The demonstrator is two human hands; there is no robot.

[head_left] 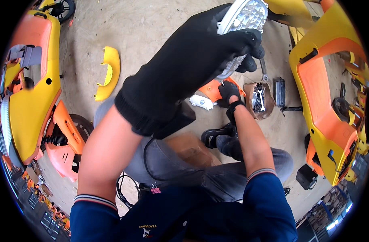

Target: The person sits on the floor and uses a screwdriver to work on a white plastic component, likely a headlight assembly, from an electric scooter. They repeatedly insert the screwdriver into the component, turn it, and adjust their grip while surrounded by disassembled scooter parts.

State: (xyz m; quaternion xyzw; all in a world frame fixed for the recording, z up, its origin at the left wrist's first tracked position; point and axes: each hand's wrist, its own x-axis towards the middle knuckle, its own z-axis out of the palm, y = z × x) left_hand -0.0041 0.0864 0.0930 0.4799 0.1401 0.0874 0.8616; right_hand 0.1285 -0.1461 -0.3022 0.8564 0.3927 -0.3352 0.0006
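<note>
My left hand [216, 46], in a black glove, is raised high in front and closed around a light unit [248, 15] with a silvery, faceted face and a pale rim. Lower down and to the right, my right hand [229, 91], also gloved, is at an orange plastic panel [211, 89]. Its fingers are curled together, and what they pinch is too small to make out. Beside the panel, on its left, lies a white lamp-like part [201, 102]. My left forearm and glove cover part of the floor behind them.
A bag-like brown container [251, 109] holds small hardware and a wrench [261, 101]; a black case [279, 92] stands beside it. A yellow curved panel [112, 74] lies on the left floor. Yellow-orange scooter bodies [29, 117] flank me, another body [303, 80] at right. A cardboard box [188, 147] sits between my legs.
</note>
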